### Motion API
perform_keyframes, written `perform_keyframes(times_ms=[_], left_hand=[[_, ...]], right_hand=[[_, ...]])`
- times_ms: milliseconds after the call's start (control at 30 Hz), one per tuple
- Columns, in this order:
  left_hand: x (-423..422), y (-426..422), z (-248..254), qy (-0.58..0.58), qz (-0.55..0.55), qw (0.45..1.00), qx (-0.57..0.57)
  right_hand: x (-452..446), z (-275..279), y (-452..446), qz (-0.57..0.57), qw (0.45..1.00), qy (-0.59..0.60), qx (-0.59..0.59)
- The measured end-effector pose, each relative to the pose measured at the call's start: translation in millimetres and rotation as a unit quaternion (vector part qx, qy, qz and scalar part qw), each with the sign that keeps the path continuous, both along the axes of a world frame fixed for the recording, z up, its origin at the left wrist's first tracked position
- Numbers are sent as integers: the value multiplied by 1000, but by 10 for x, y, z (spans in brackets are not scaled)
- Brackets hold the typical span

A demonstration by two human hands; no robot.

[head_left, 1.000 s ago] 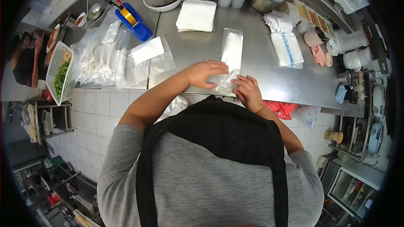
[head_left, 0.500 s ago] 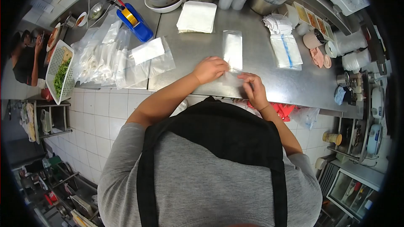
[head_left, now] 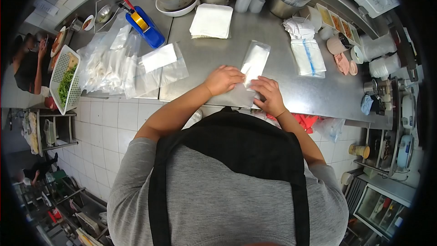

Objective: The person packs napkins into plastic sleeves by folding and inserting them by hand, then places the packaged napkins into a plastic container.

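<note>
A clear plastic bag with a folded white sheet inside lies slanted on the steel counter, its lower end near the front edge. My left hand presses on the bag's left side, its fingertips at the lower part of the white sheet. From the right, my right hand touches the bag's lower right edge, fingers bent and thumb lower down. Whether either hand pinches the film is hidden. Behind the bag is a stack of white sheets.
Filled plastic bags and a blue tape dispenser are at the left, beside a white basket of greens. White packets with a blue stripe lie at the right. Another person stands far left.
The bag has turned, its top now leaning right. My right hand has shifted slightly left onto the bag's edge. Another figure has appeared at the lower left.
</note>
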State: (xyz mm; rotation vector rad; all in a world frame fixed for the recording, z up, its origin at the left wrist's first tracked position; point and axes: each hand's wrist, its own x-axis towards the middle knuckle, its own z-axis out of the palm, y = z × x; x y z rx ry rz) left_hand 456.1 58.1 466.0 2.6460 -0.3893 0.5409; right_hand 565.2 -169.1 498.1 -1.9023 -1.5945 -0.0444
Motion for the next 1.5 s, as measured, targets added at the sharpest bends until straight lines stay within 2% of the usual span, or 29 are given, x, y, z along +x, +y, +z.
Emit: perform_keyframes(times_ms=[100, 200, 300, 433, 533, 633, 733, 833, 900, 1100, 1200, 1300, 1400, 1500], left_hand=[[24, -23, -9, 2, 16, 998, -64], [47, -61, 20, 35, 39, 984, -171], [100, -121, 81, 58, 84, 965, -240], [142, -199, 79, 71, 139, 941, -302], [186, -251, 125, 70, 186, 946, -255], [210, -296, 223, 154, 204, 919, -299], [199, -280, 125, 124, 193, 939, -254], [178, -233, 104, 140, 205, 931, -268], [175, -282, 237, 160, 236, 919, -272], [342, -314, 356, 178, 315, 911, -197], [415, -286, 334, 177, 338, 912, -149], [437, -280, 305, 173, 345, 913, -132], [435, -298, 288, 161, 351, 913, -134], [427, -284, 312, 177, 348, 908, -154]], right_hand=[[93, -190, 12, -31, 999, 41, 1], [76, -143, 50, -117, 978, 174, 20], [34, -142, 97, -132, 979, 147, 49], [77, -278, 205, -223, 953, 200, 31], [88, -253, 271, -246, 948, 200, 24], [104, -224, 346, -269, 941, 205, 10], [127, -195, 380, -275, 940, 203, 13], [206, -166, 418, -281, 938, 202, -22], [238, -108, 439, -278, 945, 160, -65], [308, -36, 498, -268, 940, 191, -90], [365, 29, 523, -281, 939, 175, -89], [446, 5, 530, -329, 932, 99, -118], [539, -75, 607, -288, 949, 95, -84], [601, 2, 713, -276, 925, 246, -88]])
